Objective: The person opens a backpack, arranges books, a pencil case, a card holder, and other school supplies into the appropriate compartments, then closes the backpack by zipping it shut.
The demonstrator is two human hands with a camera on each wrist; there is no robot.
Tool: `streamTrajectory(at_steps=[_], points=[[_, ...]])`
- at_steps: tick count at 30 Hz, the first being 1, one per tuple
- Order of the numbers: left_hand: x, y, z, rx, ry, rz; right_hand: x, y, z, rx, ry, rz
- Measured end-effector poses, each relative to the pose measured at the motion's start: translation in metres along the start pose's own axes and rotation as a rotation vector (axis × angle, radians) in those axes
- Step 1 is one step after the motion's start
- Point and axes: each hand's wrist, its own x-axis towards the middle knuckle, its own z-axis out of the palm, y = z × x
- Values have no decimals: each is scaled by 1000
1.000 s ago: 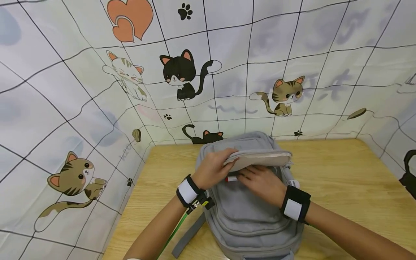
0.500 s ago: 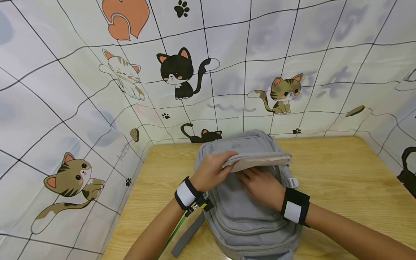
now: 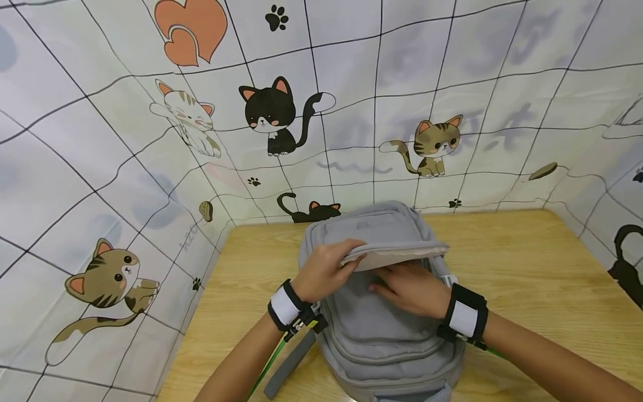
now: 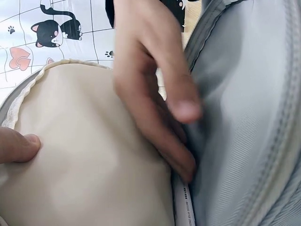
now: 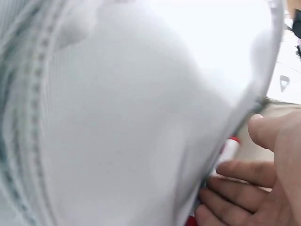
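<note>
Grey woven-fabric backpack (image 3: pixel 382 335) lies flat on wood-grain desk (image 3: pixel 527 268), rounded top toward cat-print cloth backdrop (image 3: pixel 125 139). Front flap (image 3: pixel 397 254) lifted, smooth beige lining showing, zipper teeth along edge. Left hand (image 3: pixel 324 268) pinches flap edge, thumb under, fingers (image 3: pixel 351 245) curled over top. Right hand (image 3: pixel 409 287) at pocket mouth, fingers (image 4: pixel 181 106) slightly apart, relaxed, tips inside against lining. White red-tipped pen (image 5: pixel 229 148) beside right fingers inside pocket. One second ago pen's red end showed outside at opening; now hidden in head view, right wrist drawn back slightly.
</note>
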Motion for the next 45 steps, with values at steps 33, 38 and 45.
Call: streamTrajectory(at_steps=[33, 38, 45], points=[[-82, 4, 4, -31, -155, 24, 27, 30, -57, 198, -111, -107], [-94, -15, -7, 153, 82, -232, 101, 27, -49, 177, -271, -89], [-124, -28, 16, 52, 86, -517, 145, 52, 36, 253, -561, -71]])
